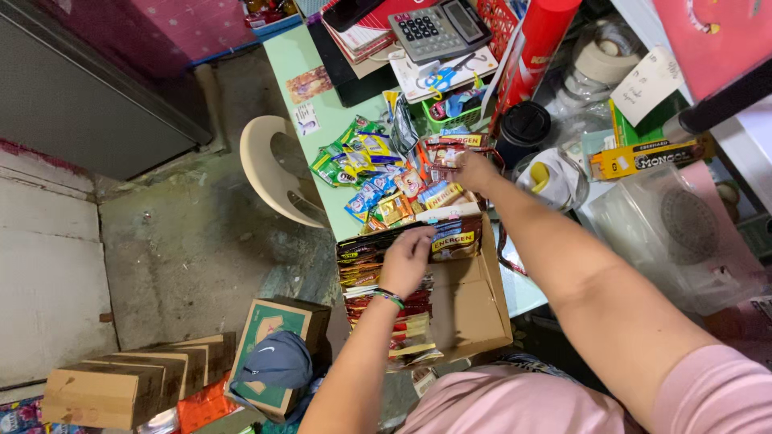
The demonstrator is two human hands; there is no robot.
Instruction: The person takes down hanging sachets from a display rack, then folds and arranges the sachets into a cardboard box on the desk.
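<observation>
My left hand [406, 259] rests on a strip of brown and red drink sachets [378, 277] that hangs over the edge of an open cardboard box [470, 301]. It grips the sachet strip near the top. My right hand [474, 170] reaches forward over the green table [293, 56] and pinches a red-brown sachet [446, 153] above a loose pile of colourful sachets [366, 173]. A green beaded band sits on my left wrist.
A calculator [438, 28], scissors, a green basket, a red tube [537, 40], a black lid [524, 124] and clear plastic tubs [679, 233] crowd the table. A cream plastic chair [277, 173] stands beside it. Cardboard boxes and a blue cap [277, 362] lie on the concrete floor.
</observation>
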